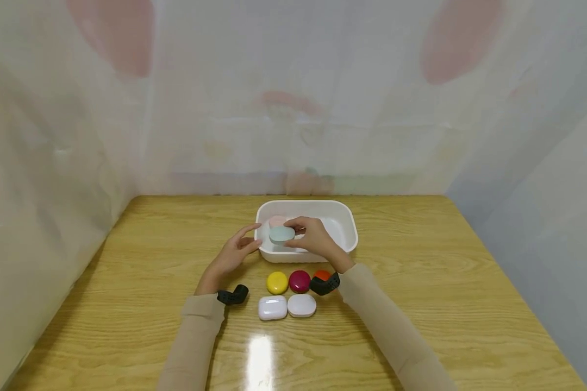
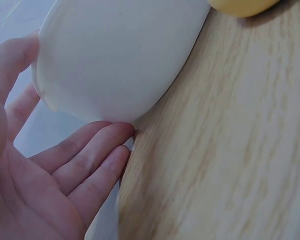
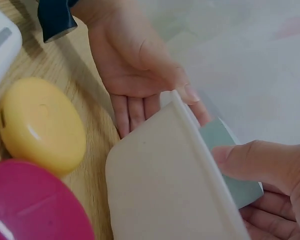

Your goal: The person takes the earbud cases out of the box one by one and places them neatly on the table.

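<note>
My right hand [image 1: 313,237] pinches a pale green rounded case [image 1: 281,234] between thumb and fingers, over the left part of a white plastic tub [image 1: 343,209]. In the right wrist view, the green case [image 3: 235,185] shows just beyond the tub's rim, with my thumb on its face. A pale pink rounded thing [image 1: 276,220] lies inside the tub, partly behind the green case. My left hand [image 1: 232,251] rests against the tub's left end. Seen from the left wrist, its thumb is at the rim and its extended fingers [image 2: 92,155] touch the tub's outer wall.
In front of the tub sit round yellow [image 1: 276,283], magenta [image 1: 300,281] and orange [image 1: 322,275] cases, the orange one partly covered by the right wrist's black camera mount [image 1: 325,283]. Nearer stand a white earbud case [image 1: 272,308] and a white oval case [image 1: 301,306]. A curtain backs the wooden table [image 1: 401,260].
</note>
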